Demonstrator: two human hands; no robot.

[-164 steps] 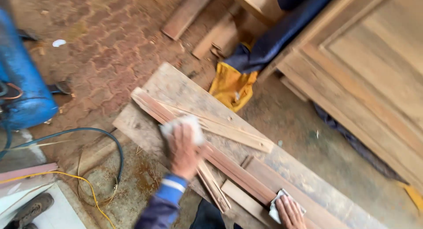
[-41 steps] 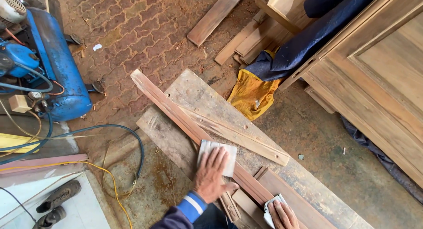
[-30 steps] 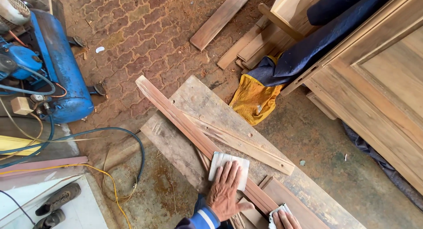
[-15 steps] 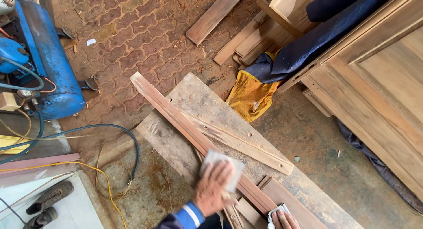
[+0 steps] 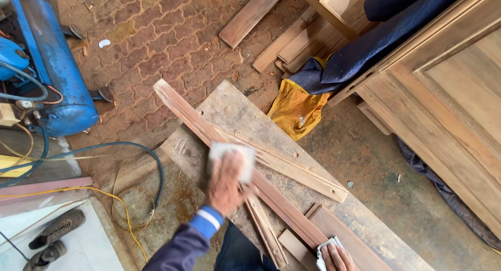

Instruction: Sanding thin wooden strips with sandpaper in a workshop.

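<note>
The sandpaper point(image 5: 232, 159) is pressed flat under the left hand point(image 5: 225, 183), fingers together, on the strip point(image 5: 235, 159), whose long axis runs up-left beyond the fingers.

Far end of long reddish wooden strip point(image 5: 182, 112) lies uncovered beyond left hand point(image 5: 224, 185), open along its length. Thin pale batten point(image 5: 292, 169) crosses just right of it. Blue air hose point(image 5: 146, 161) loops left, blue compressor tank point(image 5: 57, 78) well apart. Yellow cloth point(image 5: 297, 112) crowds the plank's far edge.
</note>
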